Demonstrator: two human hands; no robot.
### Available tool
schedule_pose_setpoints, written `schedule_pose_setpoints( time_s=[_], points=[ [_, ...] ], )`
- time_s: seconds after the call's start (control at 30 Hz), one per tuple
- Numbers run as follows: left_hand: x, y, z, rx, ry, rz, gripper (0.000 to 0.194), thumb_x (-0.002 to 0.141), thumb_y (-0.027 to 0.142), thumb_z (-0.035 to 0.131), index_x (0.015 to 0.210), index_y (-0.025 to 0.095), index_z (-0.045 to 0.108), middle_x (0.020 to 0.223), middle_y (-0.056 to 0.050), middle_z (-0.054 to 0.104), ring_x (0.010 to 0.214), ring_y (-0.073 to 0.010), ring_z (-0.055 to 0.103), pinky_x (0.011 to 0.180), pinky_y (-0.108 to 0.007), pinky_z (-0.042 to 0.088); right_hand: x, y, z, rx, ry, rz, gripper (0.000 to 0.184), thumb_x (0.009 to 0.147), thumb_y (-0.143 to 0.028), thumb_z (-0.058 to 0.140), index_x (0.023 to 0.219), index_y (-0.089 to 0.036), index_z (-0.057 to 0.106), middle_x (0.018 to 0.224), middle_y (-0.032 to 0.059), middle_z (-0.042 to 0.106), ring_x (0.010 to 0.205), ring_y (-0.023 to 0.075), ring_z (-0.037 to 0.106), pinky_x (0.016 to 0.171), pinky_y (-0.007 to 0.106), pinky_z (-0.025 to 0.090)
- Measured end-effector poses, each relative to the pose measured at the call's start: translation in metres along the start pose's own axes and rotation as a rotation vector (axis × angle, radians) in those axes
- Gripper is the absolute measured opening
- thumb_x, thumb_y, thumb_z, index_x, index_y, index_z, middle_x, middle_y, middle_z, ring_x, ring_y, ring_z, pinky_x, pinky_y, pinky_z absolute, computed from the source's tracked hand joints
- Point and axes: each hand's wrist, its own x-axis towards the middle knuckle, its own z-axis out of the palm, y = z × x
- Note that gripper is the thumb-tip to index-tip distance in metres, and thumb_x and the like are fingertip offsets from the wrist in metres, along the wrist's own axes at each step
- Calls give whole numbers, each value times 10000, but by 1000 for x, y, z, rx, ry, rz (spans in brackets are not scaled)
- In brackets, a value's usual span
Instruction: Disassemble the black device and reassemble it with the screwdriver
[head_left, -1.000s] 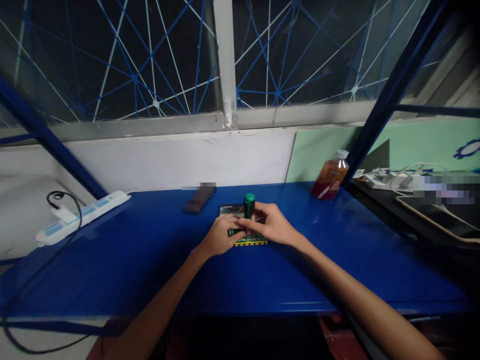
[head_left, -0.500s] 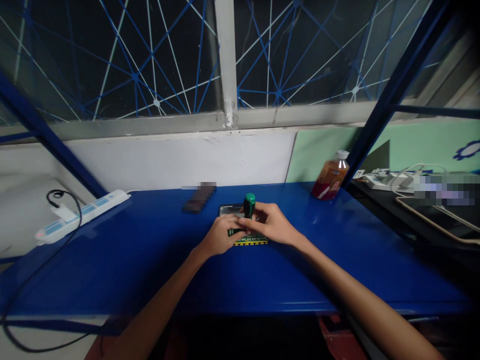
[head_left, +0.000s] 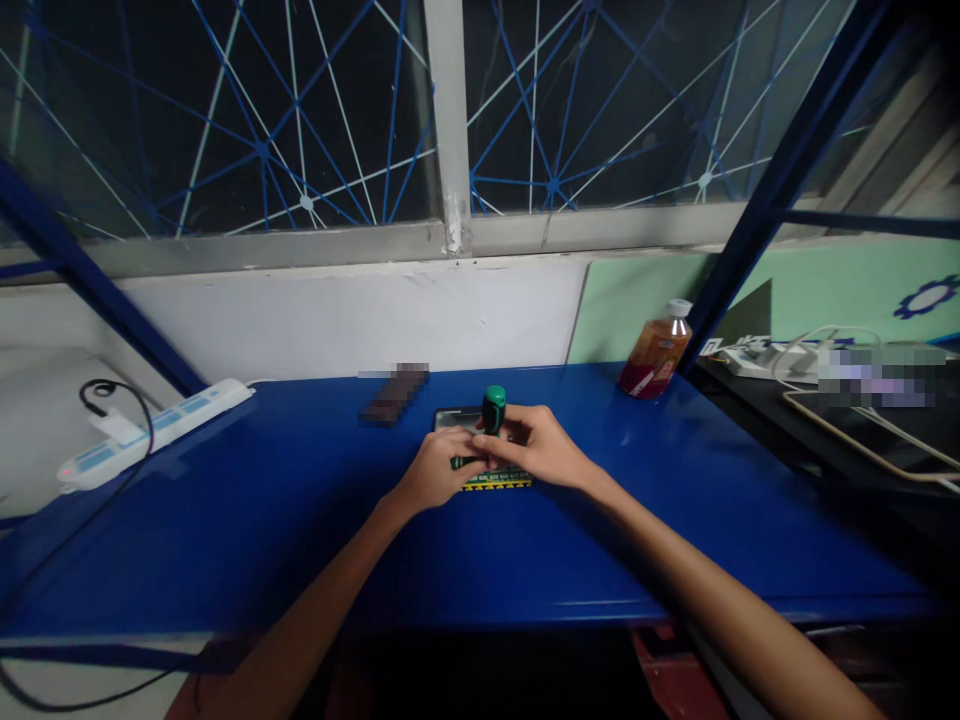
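Observation:
My right hand (head_left: pixel 536 443) is closed, with thumb and fingers round the lower part of a screwdriver (head_left: pixel 493 408). Its green and black handle stands upright; the shaft and tip are hidden. My left hand (head_left: pixel 435 468) meets it from the other side, fingers bent and touching the right fingertips. A small dark green piece (head_left: pixel 457 463) shows under the left fingers, mostly covered. Beneath both hands lies a flat case (head_left: pixel 450 416) with a dark upper edge. Along its near side runs a green and yellow printed strip (head_left: pixel 499 482).
A blurred-out dark slab (head_left: pixel 396 395) lies behind the hands on the blue table (head_left: pixel 330 430). To the right stands a drink bottle (head_left: pixel 657 352). At the left is a white power strip (head_left: pixel 161 432) with a black cable (head_left: pixel 150 425). Cables and a charger sit on the dark right-hand surface.
The view has shifted slightly, so everything sits a little further left. Both hands keep nearly the same pose round the screwdriver.

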Motion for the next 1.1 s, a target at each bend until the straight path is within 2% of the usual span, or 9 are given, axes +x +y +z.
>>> schedule_pose_setpoints(
  time_s=[0.17, 0.33, 0.53, 0.67, 0.8, 0.93, 1.1],
  points=[
    [-1, -1, 0, 29, 10, -11, 99, 834, 226, 659, 850, 220, 757, 853, -34, 741, 821, -185, 663, 799, -332, 503, 0, 2, 0, 21, -15, 20, 312, 830, -452, 633, 882, -147, 666, 667, 31, 664, 590, 140, 593, 548, 281, 438],
    [-1, 3, -2, -2, -55, 0, 129, 843, 197, 638, 905, 221, 748, 973, -47, 739, 927, -197, 663, 856, -343, 491, 0, 3, -1, 11, -16, 14, 307, 832, -451, 635, 864, -148, 663, 639, 24, 652, 560, 131, 564, 520, 275, 418],
    [0, 2, -1, 6, -12, 2, 104, 842, 213, 650, 864, 217, 752, 901, -42, 747, 896, -196, 667, 870, -354, 478, 0, 0, -1, 29, -32, -2, 284, 835, -435, 637, 846, -152, 649, 649, 18, 649, 570, 122, 557, 525, 264, 411],
    [0, 0, 1, 3, -9, -7, 86, 838, 238, 666, 851, 222, 750, 929, -36, 748, 903, -199, 664, 852, -346, 475, 0, 0, 0, 10, -13, 4, 293, 828, -441, 644, 808, -149, 653, 626, 20, 644, 552, 121, 545, 514, 264, 398],
    [-1, 2, 1, 3, -4, -22, 83, 838, 254, 671, 850, 222, 747, 886, -26, 743, 872, -191, 662, 826, -333, 476, 0, -1, -1, -28, 3, -1, 320, 842, -457, 621, 881, -146, 686, 639, 28, 650, 554, 127, 536, 509, 272, 387],
    [-1, 3, -1, 11, -33, 11, 118, 857, 214, 633, 901, 225, 742, 936, -27, 739, 905, -195, 660, 842, -342, 476, 0, 0, -1, -34, 22, 1, 331, 839, -465, 617, 914, -150, 686, 680, 35, 656, 585, 139, 551, 524, 281, 404],
    [-1, 0, 1, 19, 3, 19, 102, 862, 232, 645, 870, 220, 746, 906, -36, 742, 904, -200, 664, 855, -349, 469, 0, 2, -1, -4, 18, -17, 295, 827, -439, 643, 882, -150, 662, 638, 11, 627, 560, 120, 523, 515, 265, 388]
  ],
)
